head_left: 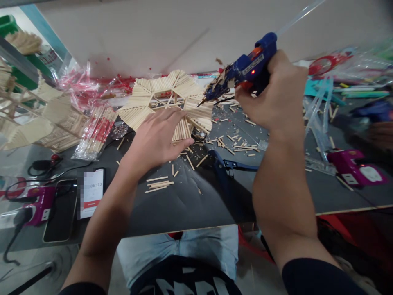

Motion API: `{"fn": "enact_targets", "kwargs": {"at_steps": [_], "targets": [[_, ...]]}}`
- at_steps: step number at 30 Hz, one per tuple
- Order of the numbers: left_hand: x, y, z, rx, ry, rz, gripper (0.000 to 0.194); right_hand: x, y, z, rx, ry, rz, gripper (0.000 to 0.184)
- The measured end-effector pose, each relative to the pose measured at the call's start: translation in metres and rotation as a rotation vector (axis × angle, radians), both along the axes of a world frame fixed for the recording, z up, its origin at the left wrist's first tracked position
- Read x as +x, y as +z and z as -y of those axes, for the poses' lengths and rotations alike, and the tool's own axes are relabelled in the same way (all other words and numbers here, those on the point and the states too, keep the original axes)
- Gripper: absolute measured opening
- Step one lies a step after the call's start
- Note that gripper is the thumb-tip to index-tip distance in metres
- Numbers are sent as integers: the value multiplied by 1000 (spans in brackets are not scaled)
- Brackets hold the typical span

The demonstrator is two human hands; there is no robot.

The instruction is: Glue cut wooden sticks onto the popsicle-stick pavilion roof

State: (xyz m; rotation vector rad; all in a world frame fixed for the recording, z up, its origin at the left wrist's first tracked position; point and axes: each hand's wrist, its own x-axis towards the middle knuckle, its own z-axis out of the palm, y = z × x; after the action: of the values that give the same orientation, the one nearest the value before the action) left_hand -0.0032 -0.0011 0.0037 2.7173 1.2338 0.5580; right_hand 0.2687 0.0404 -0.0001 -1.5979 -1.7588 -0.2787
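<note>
Left hand (159,137), yours, lies palm-down on the near side of the wooden stick lattice (172,88), fingers reaching over it, thumb out to the side. Right hand (267,94) of yours wraps the blue glue gun (250,67) above the worktop (184,209), fingers curled round the grip, nozzle pointing down-left over the lattice's right part; can't tell if the tip touches. Clear glue stick (299,17) sticks out the gun's back. Lattice sits at the back of the worktop, near the wall. Loose stick pieces (236,145) are scattered right of it; a few lie in front of your left hand. Bagged sticks (96,129) lie left of the lattice, lit phone (93,192) beside your left forearm. Dark-blue handled tool (219,166) lies between your forearms.
</note>
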Motion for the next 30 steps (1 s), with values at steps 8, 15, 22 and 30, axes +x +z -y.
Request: {"fn": "enact_targets", "kwargs": {"at_steps": [8, 15, 22, 30], "targets": [[14, -3, 7, 54, 80, -45, 52, -2, 2, 2, -19, -3, -1, 31], [14, -2, 7, 78, 83, -57, 41, -1, 3, 2, -9, 7, 25, 31], [13, -3, 6, 72, 78, -37, 41, 0, 1, 1, -46, -13, 39, 32], [9, -5, 3, 68, 61, -17, 47, -2, 3, 2, -48, -12, 44, 28]]}}
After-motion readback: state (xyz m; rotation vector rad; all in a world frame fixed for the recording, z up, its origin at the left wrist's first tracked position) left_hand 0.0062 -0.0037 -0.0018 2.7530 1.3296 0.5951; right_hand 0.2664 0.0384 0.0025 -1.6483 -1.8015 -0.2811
